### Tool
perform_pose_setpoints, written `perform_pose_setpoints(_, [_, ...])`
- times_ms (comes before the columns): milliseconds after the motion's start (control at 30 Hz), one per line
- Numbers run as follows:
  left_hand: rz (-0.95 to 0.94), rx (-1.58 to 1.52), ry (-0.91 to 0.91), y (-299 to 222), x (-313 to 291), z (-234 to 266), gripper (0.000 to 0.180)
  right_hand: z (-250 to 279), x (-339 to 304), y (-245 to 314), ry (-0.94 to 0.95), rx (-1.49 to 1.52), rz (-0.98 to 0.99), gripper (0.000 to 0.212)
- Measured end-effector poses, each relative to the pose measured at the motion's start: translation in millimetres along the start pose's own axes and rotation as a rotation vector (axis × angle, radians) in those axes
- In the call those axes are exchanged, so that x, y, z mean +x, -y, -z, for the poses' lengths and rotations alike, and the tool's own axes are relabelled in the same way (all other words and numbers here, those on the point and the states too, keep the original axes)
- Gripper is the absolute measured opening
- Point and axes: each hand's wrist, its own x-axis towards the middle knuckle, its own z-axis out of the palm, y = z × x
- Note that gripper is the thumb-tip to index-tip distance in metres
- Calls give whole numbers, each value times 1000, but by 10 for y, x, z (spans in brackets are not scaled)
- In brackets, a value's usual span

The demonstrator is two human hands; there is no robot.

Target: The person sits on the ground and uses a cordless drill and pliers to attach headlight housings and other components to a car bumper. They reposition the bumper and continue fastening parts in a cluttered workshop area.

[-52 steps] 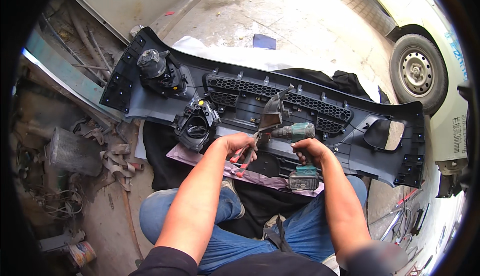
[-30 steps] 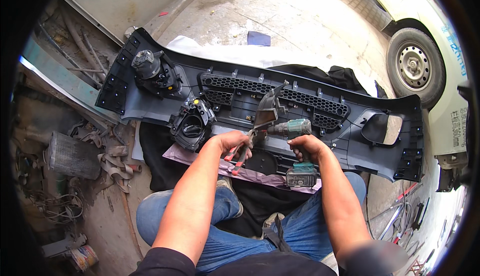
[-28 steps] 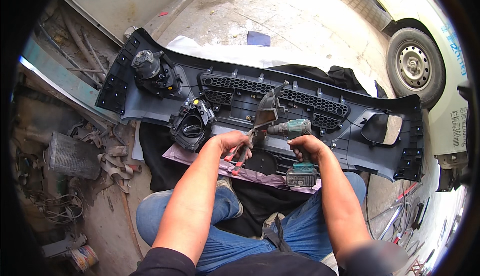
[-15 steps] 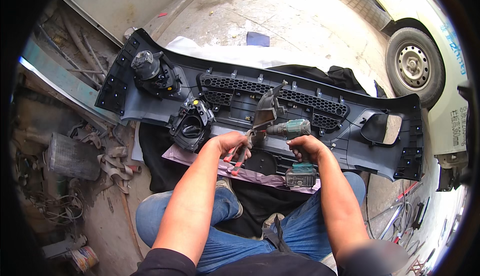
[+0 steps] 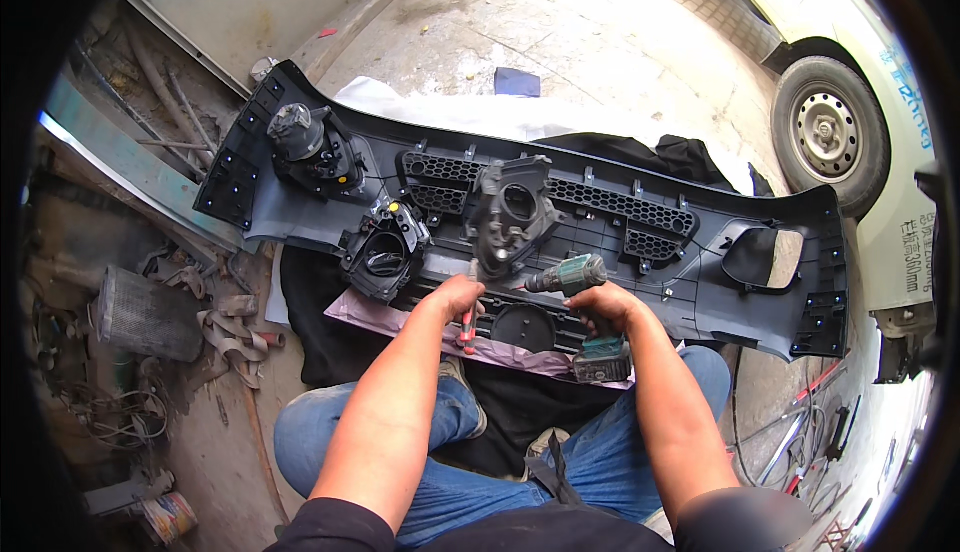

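Note:
My left hand (image 5: 460, 296) is closed round red-handled pliers (image 5: 467, 336), which point away from me. At their far end, a dark plastic lamp bracket (image 5: 545, 218) with a round opening stands tilted over the bumper; whether the jaws clamp it is hard to see. My right hand (image 5: 606, 308) grips a green and black cordless drill (image 5: 570, 274) by its handle. The drill's nose points left, toward the lower end of the bracket, with a small gap between them. Beneath both hands lies a long black car bumper (image 5: 730, 287), inner side up.
On the bumper's left sit a lamp unit (image 5: 298, 132) and a second round lamp housing (image 5: 383, 252). Black cloth (image 5: 320, 322) and pink sheeting (image 5: 350, 312) lie underneath. Scrap and a mesh cylinder (image 5: 150, 312) fill the left; a vehicle wheel (image 5: 828, 132) stands far right.
The bracket has turned so that its round opening now shows, and it sits further left. My left hand and the pliers have rotated and shifted left; the drill has tilted and moved slightly nearer me.

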Motion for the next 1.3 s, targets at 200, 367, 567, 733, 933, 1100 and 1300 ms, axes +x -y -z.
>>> perform_pose_setpoints(200, [-36,17,-188,221,169,-2,29,-28,50,-21,-77,-56,49,20])
perform_pose_setpoints(367, [25,-103,-229,231,230,-7,27,-66,72,-21,-150,-7,43,21])
perform_pose_setpoints(567, [-113,-135,-95,83,128,-49,26,-88,107,-22,-266,-7,19,24])
perform_pose_setpoints(733, [-54,-335,154,-79,85,-211,37,-88,139,-40,-329,-7,46,25])
perform_pose_setpoints(933, [-79,-204,103,-180,110,-355,36,-64,124,-50,-352,31,36,26])
perform_pose_setpoints(1100, [-67,-198,217,-235,123,-431,29,0,229,-138,-441,64,58,28])
perform_pose_setpoints(1300, [-83,-214,151,-274,116,-528,20,34,351,-175,-829,-532,272,41])
